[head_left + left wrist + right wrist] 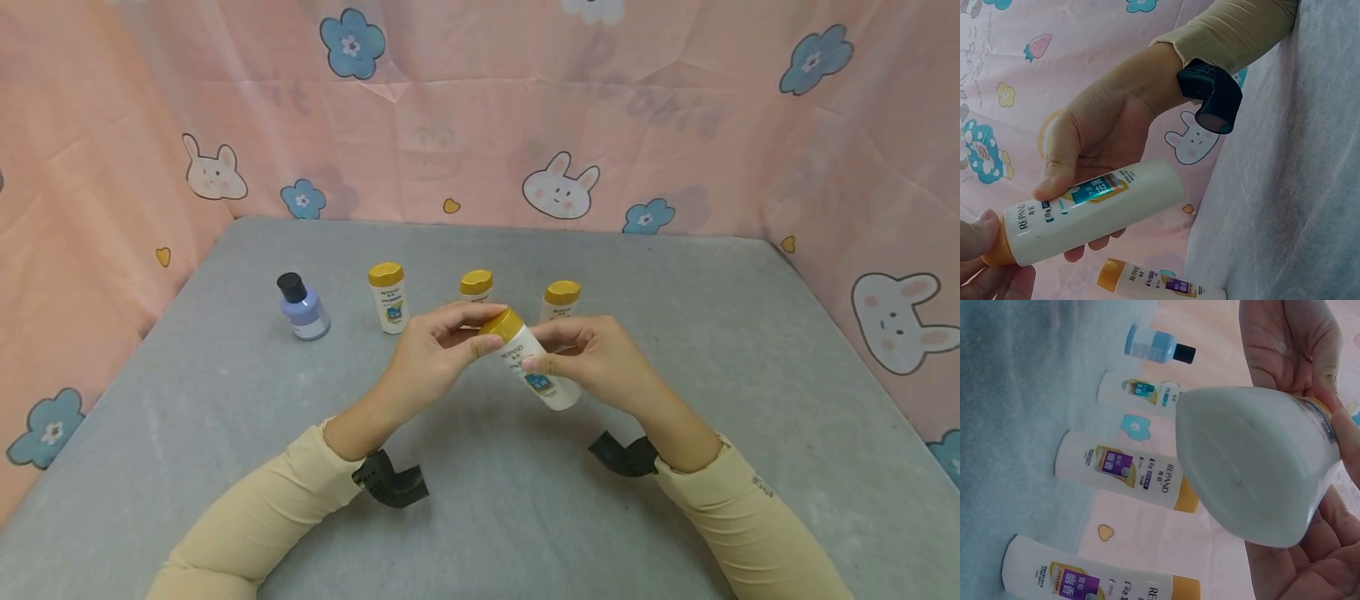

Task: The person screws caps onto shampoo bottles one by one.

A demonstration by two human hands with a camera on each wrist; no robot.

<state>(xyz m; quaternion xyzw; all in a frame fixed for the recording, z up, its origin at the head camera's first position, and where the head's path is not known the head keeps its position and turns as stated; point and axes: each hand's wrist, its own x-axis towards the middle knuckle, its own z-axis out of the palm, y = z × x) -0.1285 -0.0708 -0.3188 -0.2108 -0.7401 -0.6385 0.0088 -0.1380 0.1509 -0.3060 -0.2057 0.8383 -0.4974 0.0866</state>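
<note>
Both hands hold a white shampoo-type bottle (558, 394) with a gold cap (501, 326), tilted above the table, its cap up and to the left. My left hand (427, 357) pinches the cap end, thumb in front and fingers behind. Round the lower body, my right hand (603, 364) grips with its thumb on the front beside a blue label (1094, 189). The bottle's flat oval base (1244, 469) faces the right wrist camera. Just behind the hands stand two similar gold-capped bottles, the middle one (477, 283) and the right one (562, 293), both partly hidden.
Further left stand another gold-capped white bottle (390, 300) and a small lilac-blue bottle (306, 312) with a black cap. A grey cloth covers the table (480, 517). Pink printed curtain (465, 125) surrounds the back and sides. Each wrist carries a dark camera mount (392, 483).
</note>
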